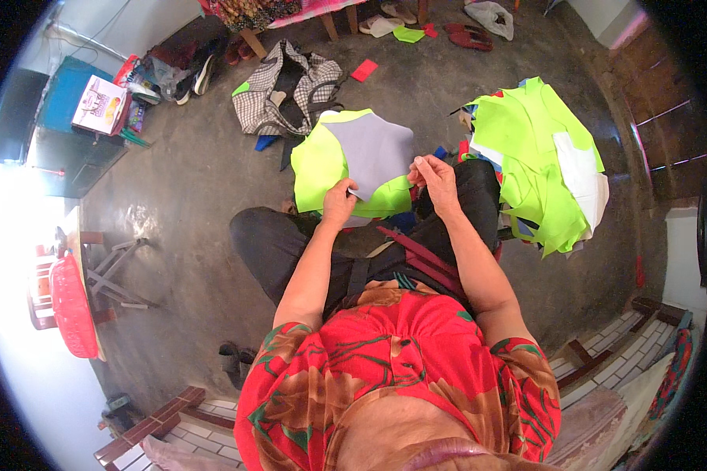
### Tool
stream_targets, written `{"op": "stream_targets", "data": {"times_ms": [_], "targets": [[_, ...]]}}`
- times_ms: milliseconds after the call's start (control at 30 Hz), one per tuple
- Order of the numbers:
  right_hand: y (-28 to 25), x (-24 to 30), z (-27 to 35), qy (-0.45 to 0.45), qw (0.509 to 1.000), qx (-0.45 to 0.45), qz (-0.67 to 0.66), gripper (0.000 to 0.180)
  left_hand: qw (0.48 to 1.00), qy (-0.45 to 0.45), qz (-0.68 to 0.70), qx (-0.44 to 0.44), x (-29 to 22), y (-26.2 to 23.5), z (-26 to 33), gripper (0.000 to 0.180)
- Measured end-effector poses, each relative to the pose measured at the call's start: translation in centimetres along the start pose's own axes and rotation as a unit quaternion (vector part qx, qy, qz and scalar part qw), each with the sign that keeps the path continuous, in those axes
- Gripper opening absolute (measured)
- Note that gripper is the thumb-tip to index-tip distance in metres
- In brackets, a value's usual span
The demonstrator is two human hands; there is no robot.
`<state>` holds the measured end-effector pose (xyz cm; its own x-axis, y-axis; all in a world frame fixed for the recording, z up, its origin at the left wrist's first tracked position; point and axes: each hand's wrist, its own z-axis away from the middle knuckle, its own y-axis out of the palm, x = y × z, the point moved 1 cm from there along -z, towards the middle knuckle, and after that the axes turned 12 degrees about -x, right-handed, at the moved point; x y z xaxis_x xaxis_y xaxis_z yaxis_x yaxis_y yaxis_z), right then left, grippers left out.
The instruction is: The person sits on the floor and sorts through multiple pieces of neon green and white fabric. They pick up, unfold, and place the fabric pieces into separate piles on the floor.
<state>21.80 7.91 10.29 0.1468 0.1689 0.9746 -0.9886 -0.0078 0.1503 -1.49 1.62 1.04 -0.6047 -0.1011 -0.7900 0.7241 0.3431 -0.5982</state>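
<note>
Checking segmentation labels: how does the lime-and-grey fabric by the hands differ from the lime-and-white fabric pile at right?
The lime-and-grey fabric has a grey panel in its upper middle; the lime-and-white fabric pile shows a white piece toward its right side. The pile looks larger and more loosely heaped than the first. The left hand grips the lime-and-grey fabric; neither hand touches the pile. Both show bright lime.

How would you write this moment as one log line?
left hand: gripping lime-gray fabric panel | right hand: beside panel's right edge, contact unclear | lime fabric pile: person's right
</note>
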Motion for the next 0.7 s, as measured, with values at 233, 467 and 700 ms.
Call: {"op": "stream_targets", "data": {"times_ms": [233, 467, 700], "targets": [[0.1, 0.1, 0.0, 0.007, 1.000, -0.003, 0.013, 0.025, 0.986, 0.049, -0.156, 0.030, -2.5, -1.5, 0.6, 0.014], [-0.1, -0.3, 0.1, 0.003, 0.999, -0.013, 0.037, 0.025, 0.959, 0.088, -0.259, 0.070, -3.6, -1.3, 1.3, 0.019], [0.5, -0.9, 0.3, -0.034, 0.998, 0.035, 0.040, 0.018, 0.951, 0.224, -0.209, -0.050, -5.4, -2.3, 1.8, 0.029]]}}
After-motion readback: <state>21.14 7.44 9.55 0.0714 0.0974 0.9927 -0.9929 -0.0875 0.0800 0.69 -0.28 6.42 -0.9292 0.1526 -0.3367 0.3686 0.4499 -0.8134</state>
